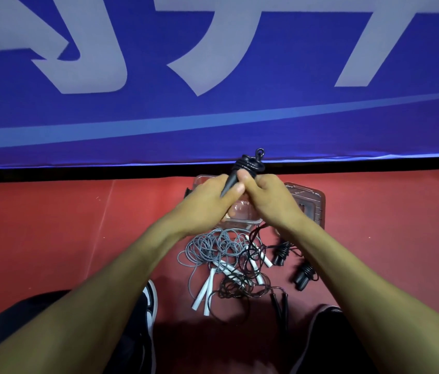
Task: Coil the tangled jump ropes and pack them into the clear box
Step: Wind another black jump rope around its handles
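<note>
Both hands, left (213,197) and right (263,194), gripped the wound black rope (248,166). Best keep the wraps tight (they looked springy) before lowering it into the box (242,221).

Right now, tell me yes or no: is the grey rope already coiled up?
No. The grey rope lies in loose tangled loops on the red floor, while both hands hold a wound black rope.

Bare forearms with no sleeves, dark trousers (19,327) on both legs — and a black-and-white shoe (150,300) at the left knee.
</note>
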A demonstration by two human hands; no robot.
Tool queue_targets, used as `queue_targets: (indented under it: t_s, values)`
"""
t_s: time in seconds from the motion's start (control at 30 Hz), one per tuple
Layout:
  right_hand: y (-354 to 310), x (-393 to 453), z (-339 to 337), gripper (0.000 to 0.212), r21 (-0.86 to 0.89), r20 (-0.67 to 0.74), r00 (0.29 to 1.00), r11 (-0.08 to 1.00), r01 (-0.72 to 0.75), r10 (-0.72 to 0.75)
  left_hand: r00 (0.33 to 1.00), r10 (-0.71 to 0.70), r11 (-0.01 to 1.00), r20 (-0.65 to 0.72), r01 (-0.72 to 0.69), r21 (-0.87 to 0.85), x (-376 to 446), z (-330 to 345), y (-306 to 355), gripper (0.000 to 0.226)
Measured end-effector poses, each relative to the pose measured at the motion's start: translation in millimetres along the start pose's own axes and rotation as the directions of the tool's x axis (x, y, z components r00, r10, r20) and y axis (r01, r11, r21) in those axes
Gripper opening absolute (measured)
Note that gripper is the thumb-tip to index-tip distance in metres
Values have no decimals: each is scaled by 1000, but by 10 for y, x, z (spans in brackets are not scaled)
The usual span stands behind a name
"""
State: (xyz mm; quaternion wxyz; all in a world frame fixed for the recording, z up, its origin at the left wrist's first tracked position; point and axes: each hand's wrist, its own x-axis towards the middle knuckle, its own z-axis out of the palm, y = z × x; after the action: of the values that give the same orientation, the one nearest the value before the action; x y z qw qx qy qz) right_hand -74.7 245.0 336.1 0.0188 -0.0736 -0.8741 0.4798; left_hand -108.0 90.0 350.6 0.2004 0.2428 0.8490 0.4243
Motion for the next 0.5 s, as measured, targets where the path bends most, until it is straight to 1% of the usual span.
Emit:
queue_targets:
  t_s: [0.07, 0.1, 0.13, 0.17, 0.2, 0.27, 0.37, 0.43, 0.5]
  values:
    - [26, 50, -15, 53, 144, 0, 999, 989, -33, 33, 996, -91, 975, -14, 87, -205, 17, -19, 44, 57]
    - [32, 56, -21, 52, 158, 1, 999, 987, -33, 33, 990, -138, 949, -19, 127, -290, 31, -26, 49, 61]
    - [21, 47, -27, 54, 122, -4, 1000, 992, -24, 25, 984, -175, 924, -26, 155, -349, 39, -23, 48, 59]
    - [2, 33, -30, 57, 47, -8, 1000, 999, -11, 11, 980, -199, 906, -29, 172, -386, 38, -17, 29, 54]
    - [-27, 11, -37, 62, -32, -6, 1000, 999, -8, 8, 980, -198, 903, -24, 173, -394, 28, -10, 9, 49]
    - [-50, -14, -65, 74, -102, -1, 999, 994, -32, 32, 988, -155, 926, -14, 141, -349, 17, -13, -30, 44]
    - [-50, -27, -92, 87, -91, 12, 999, 994, -51, 53, 996, -87, 976, -2, 85, -200, 11, -36, -39, 35]
    - [-53, -37, -91, 80, -93, 23, 999, 995, -42, 44, 998, -65, 991, 5, 65, -119, 25, -34, -54, 28]
    - [-53, -45, -90, 67, -76, 59, 998, 997, -17, 22, 999, -51, 993, -3, 50, -105, 20, -43, -51, 18]
